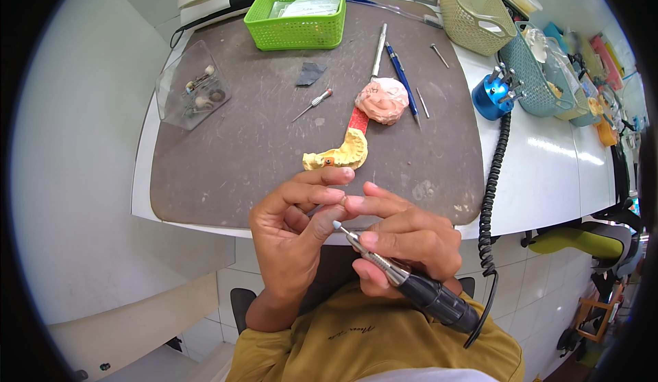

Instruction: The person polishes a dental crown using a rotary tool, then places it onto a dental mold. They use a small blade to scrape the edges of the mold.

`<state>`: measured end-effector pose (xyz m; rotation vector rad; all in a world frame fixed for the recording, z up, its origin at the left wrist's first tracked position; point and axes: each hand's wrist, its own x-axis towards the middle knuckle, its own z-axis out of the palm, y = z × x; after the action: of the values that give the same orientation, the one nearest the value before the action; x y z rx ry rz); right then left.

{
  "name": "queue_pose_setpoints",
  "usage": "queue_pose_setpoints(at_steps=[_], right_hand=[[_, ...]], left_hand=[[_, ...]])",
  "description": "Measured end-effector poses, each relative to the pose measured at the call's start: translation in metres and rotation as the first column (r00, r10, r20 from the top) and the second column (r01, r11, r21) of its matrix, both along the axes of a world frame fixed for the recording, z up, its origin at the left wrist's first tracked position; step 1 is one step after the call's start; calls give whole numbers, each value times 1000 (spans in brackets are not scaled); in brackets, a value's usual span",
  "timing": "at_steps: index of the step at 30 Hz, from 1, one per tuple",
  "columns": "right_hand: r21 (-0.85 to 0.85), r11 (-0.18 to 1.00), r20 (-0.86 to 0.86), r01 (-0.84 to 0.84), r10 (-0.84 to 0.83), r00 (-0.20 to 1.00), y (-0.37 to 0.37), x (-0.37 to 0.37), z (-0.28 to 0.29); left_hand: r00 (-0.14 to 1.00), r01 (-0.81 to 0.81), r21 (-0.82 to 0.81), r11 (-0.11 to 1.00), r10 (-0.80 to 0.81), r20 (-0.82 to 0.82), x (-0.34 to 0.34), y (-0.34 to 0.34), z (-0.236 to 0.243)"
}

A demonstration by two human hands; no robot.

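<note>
My right hand point(418, 238) is closed around a black and silver rotary handpiece point(435, 300), which points up and left. Its small pale grinding tip point(336, 225) sits close to the thumb of my left hand point(291, 221). The left fingers are pinched together, and the fingertips of both hands meet; a tiny piece between them is too small to name. Just beyond my left fingers lies a yellow dental cast point(353, 150) with a small orange part on it. A red strip point(358, 118) runs from it to a pink plaster lump point(382, 101).
On the brown mat point(226, 169) lie a small screwdriver point(313, 104), a blue pen point(402, 73), a silver rod point(379, 49) and a grey scrap point(311, 73). Around it stand a clear box point(199, 101), a green basket point(295, 36), a blue bur holder point(490, 97) and a coiled cord point(488, 210).
</note>
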<state>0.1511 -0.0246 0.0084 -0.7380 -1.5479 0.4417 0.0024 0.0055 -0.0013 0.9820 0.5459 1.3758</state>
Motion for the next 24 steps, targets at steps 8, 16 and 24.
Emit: queue_pose_setpoints(at_steps=[8, 16, 24], right_hand=[[-39, 996, -96, 80, -84, 992, 1, -1, -4], [-36, 993, -70, 108, -110, 991, 1, -4, -4], [-27, 998, -59, 60, -61, 996, 1, -2, -5]], left_hand=[[998, -11, -63, 998, 14, 55, -1, -4, 1], [996, -3, -19, 1000, 5, 84, 0, -3, -1], [997, 12, -36, 999, -9, 82, -2, -3, 0]])
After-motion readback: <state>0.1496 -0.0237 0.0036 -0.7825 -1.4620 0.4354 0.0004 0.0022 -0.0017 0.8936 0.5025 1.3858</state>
